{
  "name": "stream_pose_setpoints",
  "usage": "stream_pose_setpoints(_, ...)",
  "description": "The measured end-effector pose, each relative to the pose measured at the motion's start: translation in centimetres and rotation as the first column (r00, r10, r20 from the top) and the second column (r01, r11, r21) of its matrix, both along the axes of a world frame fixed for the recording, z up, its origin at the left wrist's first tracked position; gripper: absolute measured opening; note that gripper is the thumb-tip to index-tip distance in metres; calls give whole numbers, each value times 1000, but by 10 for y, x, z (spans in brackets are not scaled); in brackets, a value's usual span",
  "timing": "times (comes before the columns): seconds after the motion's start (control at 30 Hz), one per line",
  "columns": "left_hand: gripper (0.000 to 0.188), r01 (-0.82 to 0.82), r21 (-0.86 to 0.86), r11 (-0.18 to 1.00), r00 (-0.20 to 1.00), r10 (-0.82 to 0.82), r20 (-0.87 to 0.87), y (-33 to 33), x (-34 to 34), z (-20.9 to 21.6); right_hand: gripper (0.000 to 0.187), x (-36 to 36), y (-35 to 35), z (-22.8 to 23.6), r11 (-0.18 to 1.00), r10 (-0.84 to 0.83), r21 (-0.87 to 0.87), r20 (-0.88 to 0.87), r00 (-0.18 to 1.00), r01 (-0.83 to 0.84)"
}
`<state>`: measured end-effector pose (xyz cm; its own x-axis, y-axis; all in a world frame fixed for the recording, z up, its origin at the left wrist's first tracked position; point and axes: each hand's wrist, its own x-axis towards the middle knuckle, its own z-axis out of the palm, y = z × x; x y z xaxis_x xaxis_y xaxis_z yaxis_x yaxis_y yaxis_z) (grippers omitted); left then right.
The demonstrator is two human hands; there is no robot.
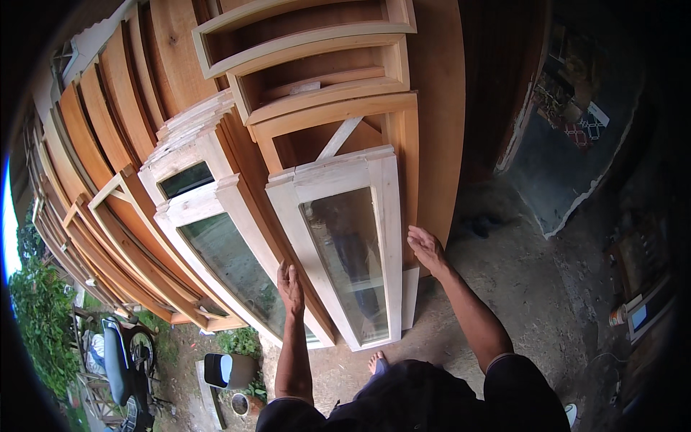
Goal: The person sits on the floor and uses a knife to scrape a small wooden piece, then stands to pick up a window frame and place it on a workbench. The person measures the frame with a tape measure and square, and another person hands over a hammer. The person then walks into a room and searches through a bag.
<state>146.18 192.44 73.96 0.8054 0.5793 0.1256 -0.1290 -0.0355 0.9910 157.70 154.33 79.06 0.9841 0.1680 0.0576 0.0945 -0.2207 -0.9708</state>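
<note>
The pale glazed frame (pixel 387 237) stands between the two hands, leaning back against a brown frame (pixel 412 162), with its pane (pixel 353 259) already in place. As far as can be judged, what is left is any firm hold on it: neither hand is clamped on anything. The left hand (pixel 291 288) is raised with its fingers near one another and slightly bent, in front of a second pale frame (pixel 194 207); whether it touches wood I cannot tell. The right hand (pixel 426 250) is open, fingers reaching forward, just beside the glazed frame's right edge. The frame's long axis runs upright with a tilt: its top points up and beyond both hands, its foot end sits on the floor (pixel 461 324) nearer the body, its glass facing the person.
</note>
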Motion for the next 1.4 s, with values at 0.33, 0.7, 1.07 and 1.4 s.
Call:
stream_pose_setpoints(0.33,82,119,128,985,993,-115,-40,-36,30,32,83,37,77,55,940,-181,-284,49,982,188)
stream_pose_setpoints(0.7,50,76,267,961,995,-54,-89,-27,-29,33,61,-23,39,28,973,-218,-4,330,918,232)
stream_pose_setpoints(1.07,44,533,232,814,764,-345,-545,-43,-194,-90,69,-175,-57,-46,869,369,-326,-72,927,-372)
stream_pose_setpoints(1.4,36,487,514,706,872,-368,-322,-92,-219,-120,58,-264,-78,-43,851,440,360,-94,893,-382)
